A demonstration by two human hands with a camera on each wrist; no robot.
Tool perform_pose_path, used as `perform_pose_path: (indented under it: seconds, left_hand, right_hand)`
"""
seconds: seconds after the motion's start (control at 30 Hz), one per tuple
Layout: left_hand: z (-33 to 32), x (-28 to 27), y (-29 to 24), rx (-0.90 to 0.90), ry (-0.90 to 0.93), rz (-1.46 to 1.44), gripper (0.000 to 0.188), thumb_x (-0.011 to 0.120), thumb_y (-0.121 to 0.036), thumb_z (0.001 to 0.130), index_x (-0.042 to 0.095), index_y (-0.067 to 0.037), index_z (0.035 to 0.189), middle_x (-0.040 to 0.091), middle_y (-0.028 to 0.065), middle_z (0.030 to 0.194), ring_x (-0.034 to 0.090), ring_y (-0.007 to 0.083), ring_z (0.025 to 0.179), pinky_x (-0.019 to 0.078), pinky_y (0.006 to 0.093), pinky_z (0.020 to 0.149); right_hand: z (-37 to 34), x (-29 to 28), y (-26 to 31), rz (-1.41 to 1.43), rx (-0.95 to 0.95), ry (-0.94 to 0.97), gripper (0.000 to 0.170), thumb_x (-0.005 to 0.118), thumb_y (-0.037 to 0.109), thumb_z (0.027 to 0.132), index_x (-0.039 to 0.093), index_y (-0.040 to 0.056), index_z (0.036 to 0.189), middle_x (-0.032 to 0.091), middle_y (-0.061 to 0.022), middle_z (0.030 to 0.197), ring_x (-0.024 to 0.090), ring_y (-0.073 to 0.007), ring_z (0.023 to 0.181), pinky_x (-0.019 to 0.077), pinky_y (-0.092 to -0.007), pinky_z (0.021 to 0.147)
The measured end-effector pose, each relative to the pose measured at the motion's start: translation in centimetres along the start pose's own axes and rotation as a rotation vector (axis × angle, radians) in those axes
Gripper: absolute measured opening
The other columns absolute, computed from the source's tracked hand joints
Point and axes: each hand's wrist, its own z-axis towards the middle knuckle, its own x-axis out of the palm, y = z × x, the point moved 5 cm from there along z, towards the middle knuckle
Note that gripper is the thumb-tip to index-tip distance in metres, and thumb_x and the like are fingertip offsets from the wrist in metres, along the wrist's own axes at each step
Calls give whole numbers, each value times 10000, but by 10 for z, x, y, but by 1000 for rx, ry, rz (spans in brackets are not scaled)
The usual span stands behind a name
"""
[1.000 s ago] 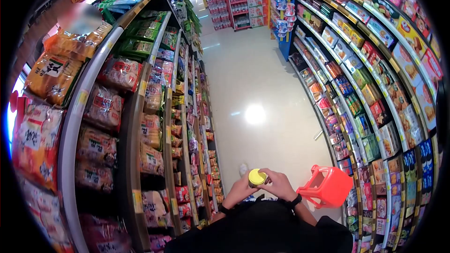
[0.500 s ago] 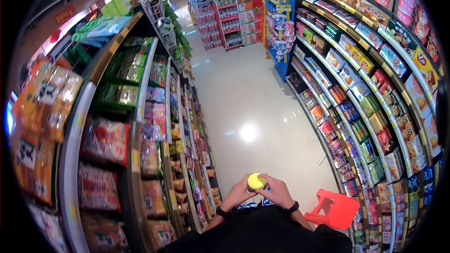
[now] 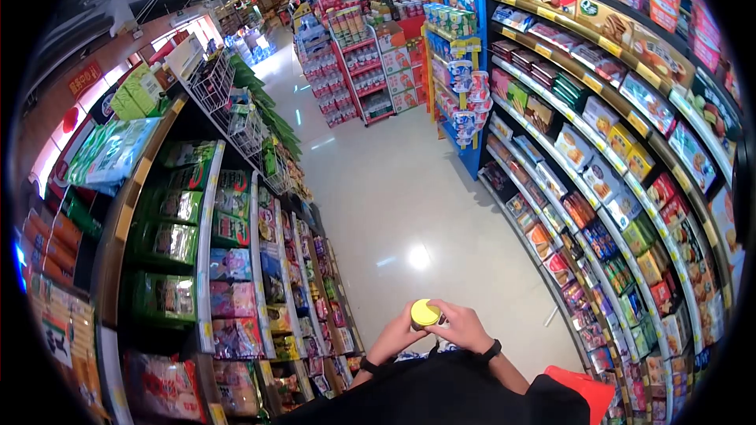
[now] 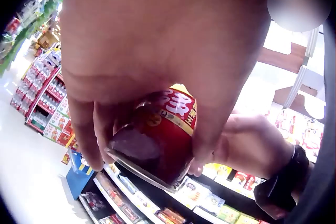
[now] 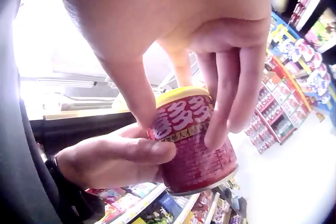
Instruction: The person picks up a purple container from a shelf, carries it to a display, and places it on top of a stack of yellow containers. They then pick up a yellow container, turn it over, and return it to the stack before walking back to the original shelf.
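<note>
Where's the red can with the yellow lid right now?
In the head view, low and just right of centre, the red can is held between the left hand and the right hand, in front of the black top.

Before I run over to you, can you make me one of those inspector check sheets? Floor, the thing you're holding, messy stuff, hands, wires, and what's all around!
Surface: pale floor, shiny, with a bright reflection.
Job's things: red can with printed characters and a yellow lid; held off the floor.
Clutter: red plastic object at lower right, partly hidden by black clothing; too covered to name.
Hands: left hand and right hand both grip the can.
Cables: nothing seen.
Surroundings: stocked shelves on the left and right; blue display stand ahead.
</note>
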Motion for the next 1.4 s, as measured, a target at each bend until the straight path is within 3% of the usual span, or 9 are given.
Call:
perform_pose_path:
  seconds: [0.17, 0.47, 0.7, 0.83, 0.93, 1.07, 1.17, 1.3, 1.4]
  left_hand:
    - [91, -34, 12, -24, -54, -49, 676, 836, -286, 943, 467, -91, 1475, 710, 219, 1275, 715, 404, 1201, 567, 450, 970]
    - [286, -116, 89, -13, 31, -97, 728, 845, -375, 933, 472, -90, 1490, 725, 226, 1258, 716, 426, 1194, 571, 461, 957]
    - [441, -244, 72, 100, -73, -127, 680, 842, -320, 926, 493, -99, 1466, 719, 199, 1259, 709, 415, 1190, 568, 452, 957]
    - [510, -302, 75, 80, -75, -94, 637, 827, -277, 932, 505, -102, 1454, 709, 183, 1300, 696, 409, 1221, 565, 450, 975]
    - [549, -336, 87, 70, -112, -97, 634, 823, -269, 932, 505, -105, 1455, 704, 196, 1313, 693, 413, 1223, 563, 452, 981]
    - [607, -364, 133, -28, -118, -61, 682, 832, -298, 928, 488, -93, 1481, 702, 210, 1299, 689, 426, 1217, 562, 453, 982]
    - [665, -397, 160, -47, -80, -54, 714, 836, -337, 932, 478, -90, 1499, 698, 214, 1300, 689, 428, 1216, 566, 457, 969]
    - [755, -462, 162, -82, -25, 26, 712, 836, -348, 937, 478, -101, 1501, 701, 210, 1300, 696, 421, 1210, 570, 455, 961]
    - [825, -516, 158, -7, -89, 17, 710, 841, -341, 937, 476, -107, 1500, 708, 202, 1291, 701, 416, 1199, 570, 450, 963]
  right_hand:
    - [103, -27, -33, -26, -79, 33, 541, 799, 378, 916, 638, 127, 1367, 768, -156, 1115, 743, -378, 910, 592, -461, 773]
    - [297, -36, -111, -176, 18, 138, 550, 753, 476, 954, 618, 142, 1369, 771, -161, 1082, 737, -405, 895, 577, -481, 729]
    - [486, -64, -124, -219, -47, 15, 552, 769, 411, 944, 615, 142, 1401, 761, -148, 1164, 740, -389, 902, 581, -473, 737]
    - [575, -71, -133, -176, 34, 36, 530, 799, 340, 929, 640, 94, 1370, 769, -140, 1164, 753, -362, 907, 593, -444, 745]
    - [632, -70, -144, -13, 36, 1, 515, 803, 333, 924, 652, 88, 1351, 769, -141, 1147, 755, -351, 898, 594, -429, 750]
    - [712, -50, -191, -110, 79, 153, 535, 859, 332, 873, 685, 102, 1324, 778, -156, 1130, 762, -340, 905, 602, -424, 787]
    - [781, -50, -216, -105, 18, 148, 536, 856, 348, 871, 682, 122, 1325, 780, -147, 1105, 760, -344, 901, 599, -433, 787]
    - [885, -65, -242, -12, 44, 176, 530, 812, 364, 902, 645, 132, 1347, 770, -135, 1078, 751, -347, 894, 587, -447, 767]
    - [966, -79, -250, -17, -54, 65, 536, 814, 370, 897, 644, 131, 1346, 770, -134, 1092, 751, -346, 900, 588, -442, 768]
